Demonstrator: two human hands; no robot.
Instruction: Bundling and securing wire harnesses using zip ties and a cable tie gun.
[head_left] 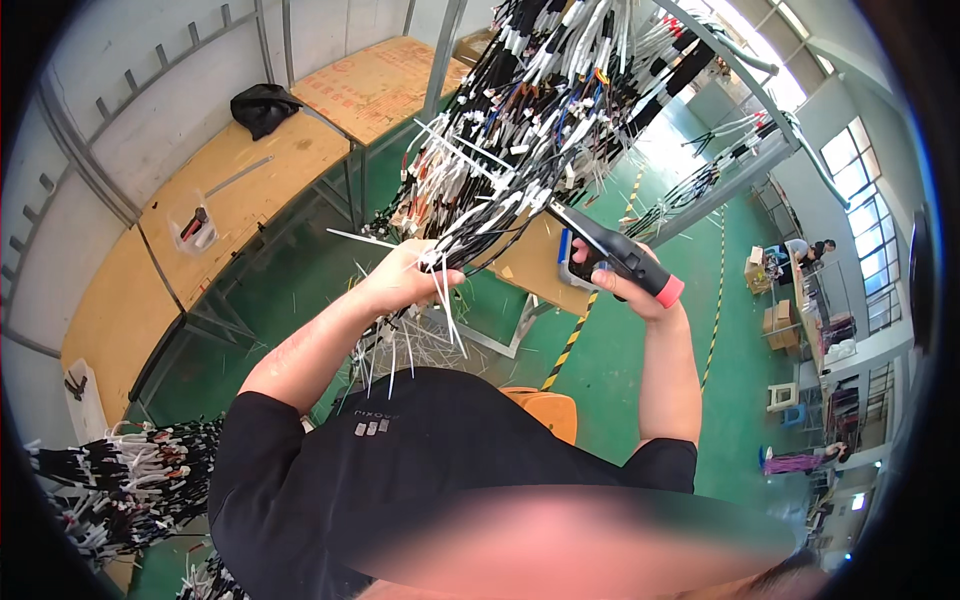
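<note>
Left hand (404, 280) clasps 1 cable bundle (485, 225); right hand (645, 304) grips 1 black-and-red tool (628, 257).

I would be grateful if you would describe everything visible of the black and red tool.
The tool looks like smooth plastic: a stout black body with a red rear end, narrowing to a slim dark nose. It slants, nose up and left, at the black and white cables; whether it touches them is unclear. The right hand grips it, hiding part of its underside.
</note>
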